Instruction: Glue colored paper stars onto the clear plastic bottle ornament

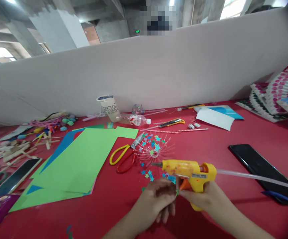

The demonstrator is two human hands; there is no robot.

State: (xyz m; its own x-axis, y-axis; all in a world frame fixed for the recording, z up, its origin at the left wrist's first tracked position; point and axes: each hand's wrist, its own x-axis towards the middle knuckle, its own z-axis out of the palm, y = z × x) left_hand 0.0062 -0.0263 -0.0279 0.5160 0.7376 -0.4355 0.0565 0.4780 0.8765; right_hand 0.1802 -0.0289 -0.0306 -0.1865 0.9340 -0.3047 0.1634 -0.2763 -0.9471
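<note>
My right hand (pixel 205 197) is wrapped round the handle of a yellow glue gun (pixel 187 171), whose nozzle points left and whose clear glue stick (pixel 253 177) trails out to the right. My left hand (pixel 156 200) sits just left of it, fingers pinched together on a tiny green piece (pixel 177 192) close to the gun's orange trigger. Beyond the nozzle lies a clear spiky plastic piece (pixel 155 149) dotted with coloured star stickers, and several loose stars (pixel 147 174) are scattered on the red table (pixel 114 205).
Yellow-and-red scissors (pixel 124 156) lie beside green and blue paper sheets (pixel 81 164). A black phone (pixel 260 167) rests at right. A cup (pixel 109 108), a lying bottle (pixel 134 119), a utility knife (pixel 172 123), sticks and sticker sheets (pixel 275 96) line the white partition.
</note>
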